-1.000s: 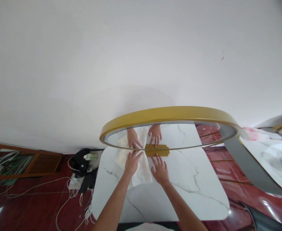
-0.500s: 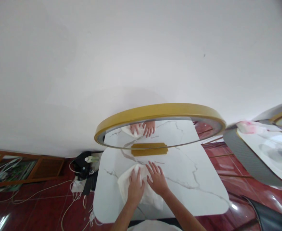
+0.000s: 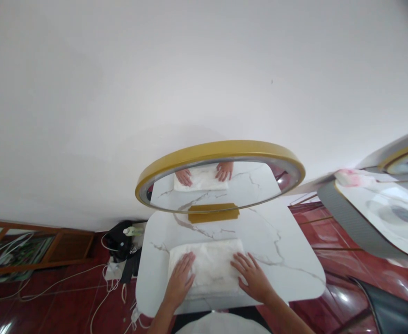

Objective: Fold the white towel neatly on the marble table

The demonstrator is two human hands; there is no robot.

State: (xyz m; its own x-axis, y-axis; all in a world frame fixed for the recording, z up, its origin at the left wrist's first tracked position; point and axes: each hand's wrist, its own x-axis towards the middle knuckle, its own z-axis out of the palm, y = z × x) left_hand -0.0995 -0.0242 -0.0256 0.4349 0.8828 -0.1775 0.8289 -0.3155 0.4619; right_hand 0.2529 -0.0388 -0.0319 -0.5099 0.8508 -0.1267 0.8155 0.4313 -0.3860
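A white cloth (image 3: 207, 266) lies spread flat as a rectangle on the white marble table (image 3: 283, 260). My left hand (image 3: 180, 279) rests open, fingers flat, on the cloth's left end. My right hand (image 3: 252, 276) rests open on its right edge. Behind the cloth stands a round gold-framed mirror (image 3: 221, 153) on a gold base (image 3: 213, 213). The mirror reflects both hands and the cloth.
Dark red floor surrounds the table, with white cables (image 3: 96, 287) and a black bag (image 3: 120, 239) at the left. A wooden frame (image 3: 40, 243) lies along the wall. Another round mirror and a table (image 3: 381, 208) stand at the right. A dark chair (image 3: 381, 311) is at the lower right.
The cloth has been pulled from beside the mirror base toward the table's near edge and spread out flat. My hands moved apart to its two ends.
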